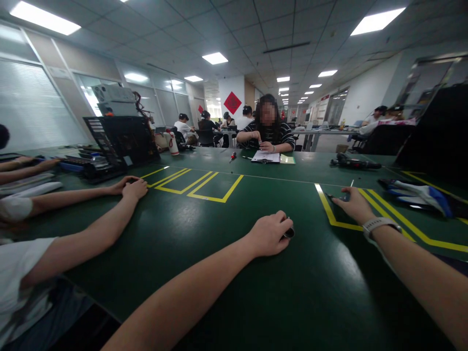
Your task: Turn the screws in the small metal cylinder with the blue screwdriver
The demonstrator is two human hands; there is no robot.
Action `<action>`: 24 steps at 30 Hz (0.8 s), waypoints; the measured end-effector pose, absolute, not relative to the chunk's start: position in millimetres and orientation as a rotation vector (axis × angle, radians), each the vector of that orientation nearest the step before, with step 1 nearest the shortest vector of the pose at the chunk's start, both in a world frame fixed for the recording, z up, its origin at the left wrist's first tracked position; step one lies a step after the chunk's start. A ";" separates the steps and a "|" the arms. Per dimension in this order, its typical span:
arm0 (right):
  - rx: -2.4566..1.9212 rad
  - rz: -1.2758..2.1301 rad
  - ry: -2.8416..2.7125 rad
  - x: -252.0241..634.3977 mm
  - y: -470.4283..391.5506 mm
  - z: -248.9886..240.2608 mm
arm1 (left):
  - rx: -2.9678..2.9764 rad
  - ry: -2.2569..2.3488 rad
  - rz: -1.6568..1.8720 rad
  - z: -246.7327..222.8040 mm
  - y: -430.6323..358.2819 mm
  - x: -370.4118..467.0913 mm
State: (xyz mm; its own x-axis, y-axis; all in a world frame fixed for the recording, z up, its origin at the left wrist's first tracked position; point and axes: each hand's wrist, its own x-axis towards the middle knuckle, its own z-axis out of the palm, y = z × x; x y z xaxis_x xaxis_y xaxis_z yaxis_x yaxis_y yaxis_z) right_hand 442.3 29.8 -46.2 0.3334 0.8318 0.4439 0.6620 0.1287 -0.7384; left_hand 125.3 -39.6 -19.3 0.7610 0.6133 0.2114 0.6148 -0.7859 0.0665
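My left hand (271,234) rests over the middle of the green table with its fingers curled round a small dark, round-ended object (289,232). Most of that object is hidden by the fingers, so its kind does not show. Further right, my right hand (355,205), with a pale watch band (380,223) at the wrist, reaches into a yellow tape outline (331,214). Thumb and fingers close on a small dark metallic piece (344,197), too small to name. A thin light stick (352,183) shows just above these fingers.
Blue-and-white gloves (426,195) and a black power tool (354,162) lie at the right. A co-worker's hands (133,187) rest at the left, near a black computer case (122,141). Opposite, a person sits behind a clipboard (266,157); a red screwdriver (233,156) lies nearby.
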 end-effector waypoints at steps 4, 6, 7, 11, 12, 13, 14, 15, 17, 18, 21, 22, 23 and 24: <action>-1.871 0.304 -1.406 444.7 37.5 -57.9 | -2.960 -0.968 -0.331 -19.0 -40.1 124.7; -1.912 0.330 -1.457 442.8 34.7 -59.5 | -2.983 -0.912 -0.328 -18.9 -40.2 125.9; -1.911 0.340 -1.491 441.6 31.4 -59.2 | -2.995 -0.888 -0.331 -18.9 -40.0 127.0; -1.814 0.391 -1.661 434.4 8.1 -54.7 | -3.031 -0.877 -0.353 -19.8 -35.8 134.2; -1.782 0.404 -1.701 431.6 0.5 -53.8 | -3.040 -0.887 -0.355 -20.0 -33.6 136.5; -1.755 0.417 -1.737 428.3 -7.6 -53.3 | -3.048 -0.902 -0.355 -20.2 -30.8 138.9; -1.734 0.430 -1.768 424.4 -16.0 -53.0 | -3.055 -0.922 -0.355 -20.4 -27.4 141.6; -1.720 0.439 -1.790 419.9 -24.7 -52.9 | -3.059 -0.948 -0.356 -20.7 -23.2 144.5; -1.707 0.467 -1.832 409.2 -42.8 -52.6 | -3.064 -1.015 -0.357 -21.6 -12.7 151.3; -1.707 0.466 -1.841 403.0 -52.1 -52.1 | -3.054 -1.061 -0.363 -22.2 -6.6 155.4; -1.701 0.517 -1.888 382.3 -80.6 -48.5 | -3.017 -1.209 -0.429 -23.8 12.1 170.0; -1.702 0.535 -1.891 375.3 -90.1 -46.9 | -3.024 -1.257 -0.438 -24.0 17.5 175.4; -1.706 0.570 -1.904 368.3 -99.3 -45.5 | -3.036 -1.305 -0.431 -24.0 22.2 181.0; -1.711 0.586 -1.910 361.8 -108.2 -44.4 | -3.043 -1.321 -0.427 -23.8 26.0 186.7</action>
State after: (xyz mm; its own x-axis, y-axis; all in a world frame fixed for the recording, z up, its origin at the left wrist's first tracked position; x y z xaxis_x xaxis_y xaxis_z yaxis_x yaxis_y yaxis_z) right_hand 361.8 -108.2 -44.4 -0.0800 0.9932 0.0840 0.7753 0.1150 -0.6210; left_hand 186.7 26.0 -23.8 0.6591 0.7370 0.1502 0.6853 -0.6707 0.2837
